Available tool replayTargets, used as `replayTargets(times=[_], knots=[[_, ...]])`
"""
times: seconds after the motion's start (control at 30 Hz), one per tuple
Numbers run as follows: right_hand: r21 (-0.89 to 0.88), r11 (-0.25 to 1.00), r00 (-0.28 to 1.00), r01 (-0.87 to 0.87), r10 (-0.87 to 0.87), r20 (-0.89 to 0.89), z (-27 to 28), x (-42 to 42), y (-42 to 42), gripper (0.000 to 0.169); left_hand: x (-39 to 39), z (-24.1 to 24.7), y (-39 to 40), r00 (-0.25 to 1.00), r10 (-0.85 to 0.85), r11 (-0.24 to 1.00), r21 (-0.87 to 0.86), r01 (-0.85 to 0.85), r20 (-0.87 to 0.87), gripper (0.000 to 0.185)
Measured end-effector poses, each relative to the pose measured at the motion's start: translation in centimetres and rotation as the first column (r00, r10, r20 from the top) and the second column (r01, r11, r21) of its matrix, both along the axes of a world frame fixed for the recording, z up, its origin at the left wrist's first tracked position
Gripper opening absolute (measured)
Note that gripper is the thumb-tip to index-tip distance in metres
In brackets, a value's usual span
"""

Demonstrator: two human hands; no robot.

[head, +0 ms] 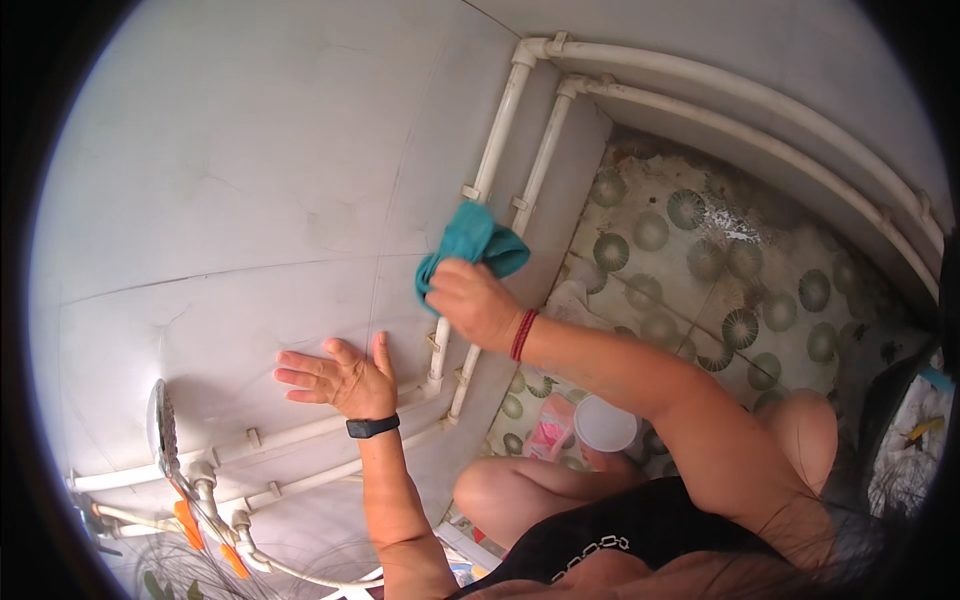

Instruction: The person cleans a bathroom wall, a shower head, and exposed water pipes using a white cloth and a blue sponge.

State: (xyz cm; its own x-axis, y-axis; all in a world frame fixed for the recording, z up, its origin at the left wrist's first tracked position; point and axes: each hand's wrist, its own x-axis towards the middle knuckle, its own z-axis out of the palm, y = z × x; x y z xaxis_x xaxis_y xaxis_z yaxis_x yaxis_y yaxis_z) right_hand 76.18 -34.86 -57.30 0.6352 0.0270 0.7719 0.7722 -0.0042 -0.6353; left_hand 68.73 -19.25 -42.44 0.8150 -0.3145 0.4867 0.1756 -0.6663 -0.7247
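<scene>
My right hand (pixel 474 301), with a dark red cord at the wrist, grips a bunched teal cloth (pixel 471 238). The cloth lies over the upper white wall pipe (pixel 501 135) and its folds reach towards the lower pipe (pixel 541 161). Slight blur shows on the cloth and fingers. My left hand (pixel 341 375) has its fingers spread, palm showing, and holds nothing. It is close to the pale wall panel (pixel 247 247); whether it touches cannot be told. A black watch (pixel 373 427) is on that wrist.
Lower left, a shower head (pixel 161 427) stands by pipe valves with orange handles (pixel 189 525). Two pipes turn the corner and run along the right wall. Below, the floor (pixel 660 300) has green round patterns and dark stains. A white round lid (pixel 606 424) and a pink packet (pixel 551 427) sit near my legs.
</scene>
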Motion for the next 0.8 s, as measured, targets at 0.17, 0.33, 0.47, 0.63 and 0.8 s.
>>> replayTargets(times=[0.17,0.33,0.47,0.63,0.8], knots=[[0.168,0.897,0.907,-0.409,0.42,-0.037,-3.4,-7.7,3.8,0.01,-0.1,-0.1,0.3,1.0,-0.018,0.999,0.027,0.017,0.011,0.097],[0.797,0.576,0.437,0.183,0.678,-0.591,-7.5,-5.0,1.8,0.015,0.2,-0.4,0.5,0.998,-0.06,0.998,0.01,0.059,0.025,0.095],[0.54,0.696,0.264,0.474,0.473,-0.841,-14.8,0.4,-2.3,0.021,-0.1,-0.2,0.6,0.998,-0.06,0.998,0.0,0.06,0.011,0.093],[0.183,0.897,0.257,0.403,0.081,-0.963,-19.4,6.8,-7.3,0.048,0.0,-0.5,0.9,0.999,-0.045,0.999,0.024,0.044,0.005,0.092],[-0.18,0.963,0.496,0.201,-0.258,-0.829,-20.5,6.6,-4.9,0.061,0.7,-0.9,0.1,0.999,-0.042,0.996,0.083,0.04,0.017,0.087]])
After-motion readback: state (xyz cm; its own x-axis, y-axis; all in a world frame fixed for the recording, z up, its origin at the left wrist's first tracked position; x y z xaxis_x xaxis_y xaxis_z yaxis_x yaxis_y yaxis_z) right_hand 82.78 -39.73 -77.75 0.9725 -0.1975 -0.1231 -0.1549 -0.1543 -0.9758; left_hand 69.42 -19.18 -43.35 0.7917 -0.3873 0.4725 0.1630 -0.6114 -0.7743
